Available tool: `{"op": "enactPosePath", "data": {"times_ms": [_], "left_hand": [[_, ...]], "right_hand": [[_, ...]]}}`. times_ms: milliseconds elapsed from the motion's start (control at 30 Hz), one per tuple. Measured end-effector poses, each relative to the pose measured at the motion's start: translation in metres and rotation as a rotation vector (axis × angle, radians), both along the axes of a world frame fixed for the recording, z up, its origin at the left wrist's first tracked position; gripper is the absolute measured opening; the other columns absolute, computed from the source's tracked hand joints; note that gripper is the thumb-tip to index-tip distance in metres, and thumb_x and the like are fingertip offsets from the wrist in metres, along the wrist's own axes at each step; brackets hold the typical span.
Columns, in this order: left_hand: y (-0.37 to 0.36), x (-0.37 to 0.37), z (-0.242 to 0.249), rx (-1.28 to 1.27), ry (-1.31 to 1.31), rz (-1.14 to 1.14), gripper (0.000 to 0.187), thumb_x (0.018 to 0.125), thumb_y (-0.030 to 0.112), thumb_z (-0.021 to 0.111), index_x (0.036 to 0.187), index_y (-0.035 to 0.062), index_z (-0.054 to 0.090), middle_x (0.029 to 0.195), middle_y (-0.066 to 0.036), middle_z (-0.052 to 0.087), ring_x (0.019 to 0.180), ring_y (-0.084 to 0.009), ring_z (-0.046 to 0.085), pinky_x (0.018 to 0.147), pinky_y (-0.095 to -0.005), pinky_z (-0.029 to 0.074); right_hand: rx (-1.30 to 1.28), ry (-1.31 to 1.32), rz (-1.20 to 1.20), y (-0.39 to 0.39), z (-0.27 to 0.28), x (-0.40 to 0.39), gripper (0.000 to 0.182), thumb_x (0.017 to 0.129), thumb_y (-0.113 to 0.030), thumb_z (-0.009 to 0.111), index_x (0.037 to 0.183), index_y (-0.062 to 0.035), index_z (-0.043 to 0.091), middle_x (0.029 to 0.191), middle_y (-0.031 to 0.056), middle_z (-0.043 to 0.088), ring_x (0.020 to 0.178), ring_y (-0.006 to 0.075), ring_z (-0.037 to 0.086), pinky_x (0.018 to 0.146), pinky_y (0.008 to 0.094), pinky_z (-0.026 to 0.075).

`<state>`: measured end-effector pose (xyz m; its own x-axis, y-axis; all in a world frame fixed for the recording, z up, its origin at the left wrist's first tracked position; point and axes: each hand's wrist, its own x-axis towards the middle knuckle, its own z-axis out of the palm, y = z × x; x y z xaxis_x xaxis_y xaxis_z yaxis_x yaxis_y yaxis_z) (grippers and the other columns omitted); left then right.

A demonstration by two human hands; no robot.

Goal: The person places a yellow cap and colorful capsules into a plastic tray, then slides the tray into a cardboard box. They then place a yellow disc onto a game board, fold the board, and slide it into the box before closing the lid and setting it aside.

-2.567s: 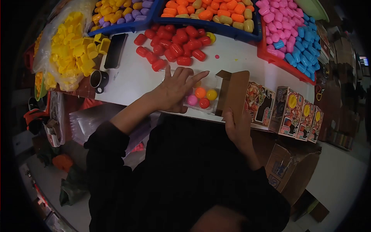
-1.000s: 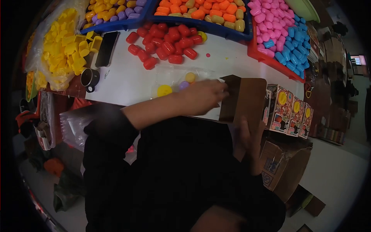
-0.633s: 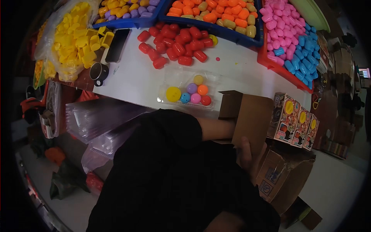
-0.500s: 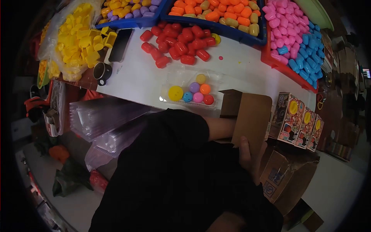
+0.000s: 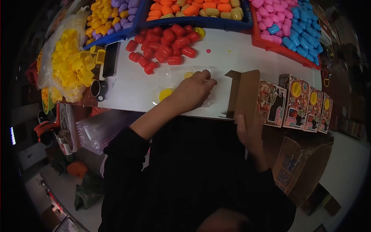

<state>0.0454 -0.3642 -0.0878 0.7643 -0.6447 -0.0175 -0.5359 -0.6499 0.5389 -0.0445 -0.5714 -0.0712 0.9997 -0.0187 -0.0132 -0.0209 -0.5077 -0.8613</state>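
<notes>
Two hands: both at the near edge of the white table [image 5: 127, 83].
Left hand [image 5: 193, 91]: palm down, fingers curled over the clear blister tray [image 5: 170, 77]; pressing or gripping it, I cannot tell which.
Tray position: table centre, at 6 o'clock from the loose red capsules [image 5: 166, 44]; yellow ball [image 5: 165, 94] shows at its 8 o'clock corner.
Tray handling (judged): thin plastic, light, flexible, slippery; balls may roll out. Hold at the rim, kept level.
Right hand [image 5: 249, 129]: closed on the lower edge of the open brown carton [image 5: 243, 92], at 3 o'clock from the tray.
Carton handling (judged): light, creases easily; support by side walls.
Printed boxes [image 5: 305, 102]: upright row, at 3 o'clock from the carton.
</notes>
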Motion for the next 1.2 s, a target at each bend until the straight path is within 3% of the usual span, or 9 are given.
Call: {"op": "enactPosePath", "data": {"times_ms": [133,200,233,300,400,633,700,1000,1200], "left_hand": [[0.000,0.006,-0.001,0.136,-0.075,-0.117,0.038,0.075,0.027,0.069,0.106,0.0063,0.058,0.111,-0.013,0.050,0.106,-0.0341,0.049,0.083,-0.0395,0.044],[0.004,0.005,0.004,0.048,-0.187,-0.093,0.066,0.069,0.040,0.073,0.123,0.0101,0.050,0.126,-0.016,0.040,0.119,-0.0378,0.037,0.095,-0.0500,0.036],[0.009,0.004,0.009,0.045,-0.186,-0.095,0.066,0.069,0.040,0.073,0.123,0.0101,0.050,0.126,-0.016,0.040,0.119,-0.0378,0.037,0.095,-0.0500,0.036],[0.023,0.002,0.016,0.293,-0.217,-0.026,0.102,0.059,0.052,0.075,0.140,0.0146,0.026,0.135,-0.020,0.029,0.124,-0.0372,0.030,0.093,-0.0644,0.028],[0.040,-0.001,0.010,0.532,-0.110,0.018,0.120,0.053,0.047,0.080,0.144,0.0184,0.008,0.135,-0.021,0.027,0.126,-0.0372,0.027,0.089,-0.0715,0.024],[0.050,-0.002,0.016,0.372,-0.062,0.044,0.115,0.051,0.029,0.081,0.143,0.0163,0.013,0.125,-0.018,0.037,0.119,-0.0344,0.034,0.088,-0.0690,0.026],[0.054,-0.002,0.019,0.251,0.000,0.032,0.115,0.048,0.021,0.080,0.142,0.0166,0.014,0.123,-0.018,0.036,0.118,-0.0354,0.035,0.097,-0.0661,0.018],[0.042,0.003,0.019,0.235,-0.057,-0.029,0.111,0.048,0.020,0.078,0.141,0.0161,0.017,0.119,-0.016,0.038,0.116,-0.0337,0.037,0.092,-0.0604,0.030],[0.055,0.000,0.016,0.262,-0.092,-0.029,0.110,0.050,0.021,0.078,0.141,0.0165,0.016,0.120,-0.017,0.038,0.116,-0.0342,0.038,0.093,-0.0653,0.027]], "right_hand": [[-0.056,-0.056,0.024,0.013,-0.001,0.007,0.012,0.080,-0.005,0.052,0.088,0.0032,0.053,0.069,0.0181,0.056,0.057,0.0323,0.058,0.052,0.0390,0.046],[-0.073,-0.122,0.067,0.020,-0.008,0.010,0.014,0.079,-0.005,0.051,0.090,0.0034,0.052,0.070,0.0190,0.056,0.058,0.0341,0.058,0.052,0.0398,0.046],[-0.088,-0.190,0.110,0.023,-0.011,0.011,0.016,0.079,-0.004,0.051,0.093,0.0036,0.052,0.070,0.0199,0.056,0.059,0.0359,0.058,0.053,0.0405,0.046],[-0.067,-0.156,0.116,0.033,-0.012,0.014,0.018,0.079,-0.004,0.051,0.095,0.0037,0.051,0.071,0.0202,0.055,0.060,0.0365,0.058,0.053,0.0412,0.046],[-0.048,-0.118,0.139,0.042,-0.009,0.018,0.021,0.078,-0.004,0.051,0.098,0.0036,0.049,0.071,0.0203,0.055,0.061,0.0371,0.058,0.054,0.0421,0.047],[-0.048,-0.129,0.165,0.045,-0.008,0.020,0.012,0.077,-0.002,0.052,0.088,0.0023,0.050,0.070,0.0190,0.055,0.061,0.0360,0.058,0.054,0.0416,0.046],[-0.041,-0.092,0.155,0.043,-0.008,0.018,0.010,0.077,-0.002,0.052,0.087,0.0020,0.051,0.070,0.0184,0.055,0.060,0.0353,0.058,0.054,0.0410,0.046],[-0.096,-0.078,0.130,0.037,-0.002,0.017,0.008,0.079,-0.004,0.052,0.084,0.0017,0.052,0.069,0.0169,0.055,0.058,0.0318,0.058,0.052,0.0389,0.045],[-0.066,-0.018,0.061,0.037,-0.003,0.018,0.009,0.080,-0.005,0.052,0.084,0.0023,0.052,0.068,0.0169,0.055,0.057,0.0314,0.057,0.052,0.0393,0.044]]}}
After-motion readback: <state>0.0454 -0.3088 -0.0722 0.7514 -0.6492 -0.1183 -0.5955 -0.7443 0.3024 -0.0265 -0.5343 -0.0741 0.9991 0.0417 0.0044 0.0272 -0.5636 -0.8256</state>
